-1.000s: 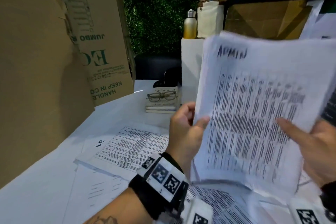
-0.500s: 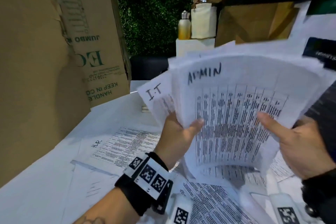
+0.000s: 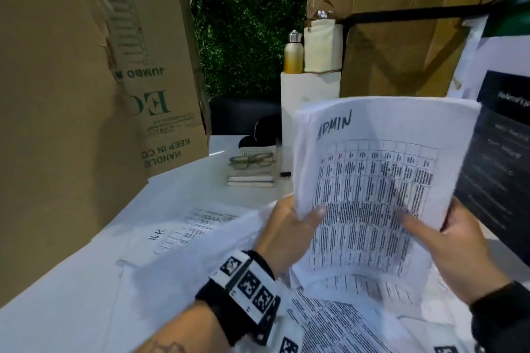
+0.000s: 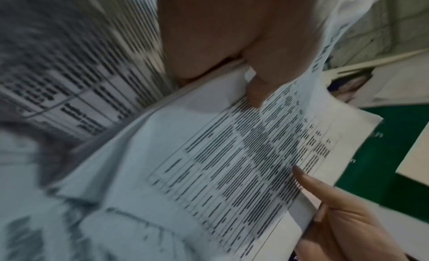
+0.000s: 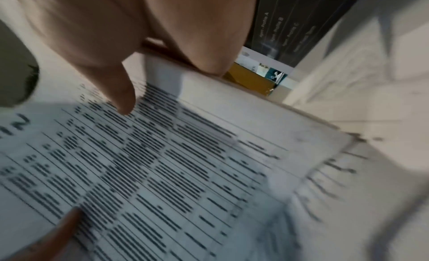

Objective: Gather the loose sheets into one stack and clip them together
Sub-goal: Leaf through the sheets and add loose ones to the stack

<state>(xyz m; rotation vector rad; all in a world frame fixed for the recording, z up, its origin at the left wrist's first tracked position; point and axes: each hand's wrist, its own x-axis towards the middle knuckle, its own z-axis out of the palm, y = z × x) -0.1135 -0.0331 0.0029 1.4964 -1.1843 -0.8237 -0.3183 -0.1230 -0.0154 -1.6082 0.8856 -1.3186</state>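
- A white table [image 3: 51,309] sits between cardboard boxes [image 3: 160,71], with glasses [image 3: 251,159] on books and more sheets [image 3: 183,232] scattered below.
- Left hand [image 3: 289,226] and right hand [image 3: 456,249] each pinch a side edge of the paper stack [image 3: 372,180], held upright above the table and hiding what lies behind it.

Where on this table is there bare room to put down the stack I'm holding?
Bare tabletop lies left of the H.R. sheet, along the cardboard box. Another strip sits between that sheet and the books with glasses. Near the stack, loose printed sheets crowd the table.
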